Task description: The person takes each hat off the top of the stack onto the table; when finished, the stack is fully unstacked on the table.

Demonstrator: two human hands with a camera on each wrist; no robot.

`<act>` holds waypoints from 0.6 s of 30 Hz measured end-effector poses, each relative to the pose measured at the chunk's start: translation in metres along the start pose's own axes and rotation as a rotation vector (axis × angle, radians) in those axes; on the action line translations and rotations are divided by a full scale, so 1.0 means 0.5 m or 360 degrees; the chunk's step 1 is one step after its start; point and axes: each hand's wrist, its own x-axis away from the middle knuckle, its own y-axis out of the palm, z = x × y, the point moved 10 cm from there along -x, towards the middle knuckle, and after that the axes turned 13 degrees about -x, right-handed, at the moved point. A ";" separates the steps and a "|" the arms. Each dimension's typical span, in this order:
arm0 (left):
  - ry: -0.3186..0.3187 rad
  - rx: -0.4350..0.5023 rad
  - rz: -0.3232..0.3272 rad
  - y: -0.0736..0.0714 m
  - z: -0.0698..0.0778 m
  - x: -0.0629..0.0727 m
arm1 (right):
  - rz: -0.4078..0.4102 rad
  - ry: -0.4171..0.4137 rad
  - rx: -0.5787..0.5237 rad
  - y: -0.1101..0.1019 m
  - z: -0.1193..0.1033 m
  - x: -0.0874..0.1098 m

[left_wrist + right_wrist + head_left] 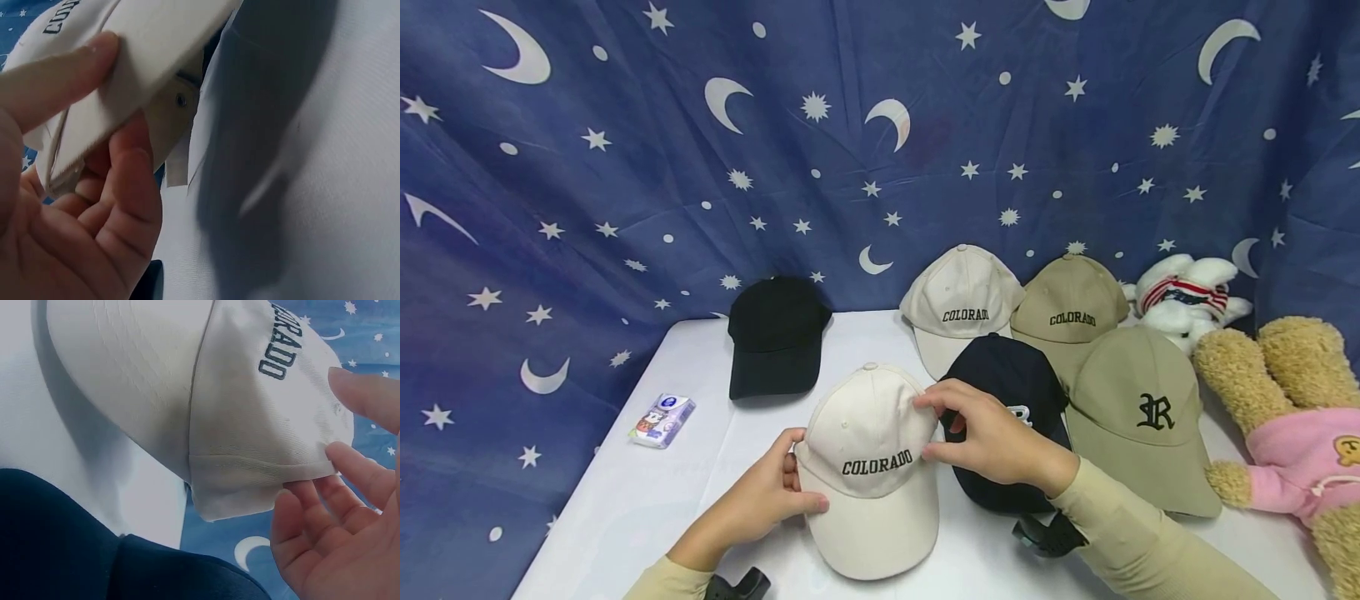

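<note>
A cream baseball cap (pixel 871 433) with COLORADO lettering is tilted over the table, its brim (pixel 156 44) toward me. My left hand (pixel 767 492) pinches the brim's left corner, thumb on top and curled fingers underneath. At the crown's right side, my right hand (pixel 992 429) has loosely bent fingers (pixel 306 512) touching the lower edge, with the thumb apart from them. Just behind that hand lies a dark navy cap (pixel 1000 375) with a white letter, partly covered by it.
A black cap (pixel 778 333) stands at the back left, near a small tissue pack (pixel 662 421). Behind are another cream cap (pixel 958 283) and a tan cap (pixel 1071 292). To the right lie a khaki cap (pixel 1135 392), a white plush (pixel 1183 300) and a teddy bear (pixel 1285 450).
</note>
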 end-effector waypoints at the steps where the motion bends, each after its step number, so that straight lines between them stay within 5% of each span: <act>1: 0.0002 0.0028 -0.0022 0.002 0.000 0.000 | 0.0003 -0.0005 0.0004 0.000 -0.001 0.000; 8: -0.0003 0.0144 -0.0126 0.018 -0.004 -0.003 | 0.0015 0.0036 0.0036 0.001 0.008 0.005; 18: -0.0116 -0.0025 -0.0052 0.008 -0.031 -0.023 | 0.0023 0.0126 0.0071 0.007 0.053 -0.001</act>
